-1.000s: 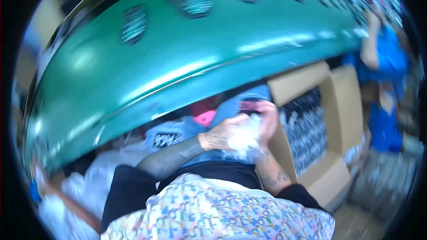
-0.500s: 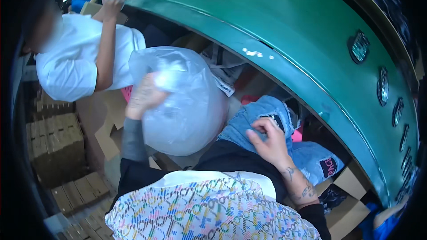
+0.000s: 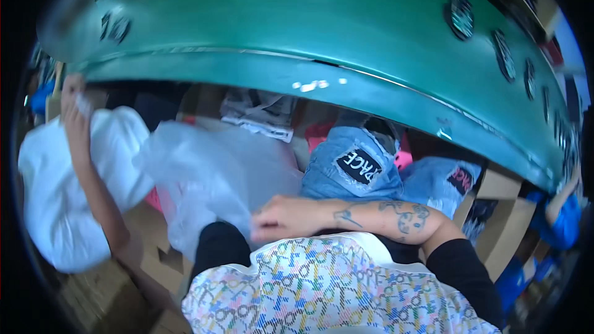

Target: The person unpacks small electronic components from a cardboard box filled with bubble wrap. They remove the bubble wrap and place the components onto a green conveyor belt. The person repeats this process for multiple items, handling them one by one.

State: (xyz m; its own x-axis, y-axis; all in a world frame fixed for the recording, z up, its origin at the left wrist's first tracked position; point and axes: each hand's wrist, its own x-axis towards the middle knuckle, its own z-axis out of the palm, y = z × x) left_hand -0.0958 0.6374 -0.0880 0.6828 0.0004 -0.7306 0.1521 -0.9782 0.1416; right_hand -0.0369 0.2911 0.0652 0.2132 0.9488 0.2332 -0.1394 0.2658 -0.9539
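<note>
Plastic bag [image 3: 223, 164]: one, translucent, left of the denim knees
Right hand [image 3: 272, 218]: at the bag's lower right, fingers curled, blurred; grip cannot be told
Left hand: out of sight
Denim knees [image 3: 337, 176]: two, each with one dark patch [image 3: 365, 171], one lettered white, one pink
Tabletop [image 3: 278, 12]: green, at least four dark pieces [image 3: 461, 15] at right

From afar I see a green work surface [image 3: 266, 18], blue denim [image 3: 337, 145], a milky-white bag [image 3: 216, 158] and a multicoloured-print white shirt [image 3: 334, 284].
</note>
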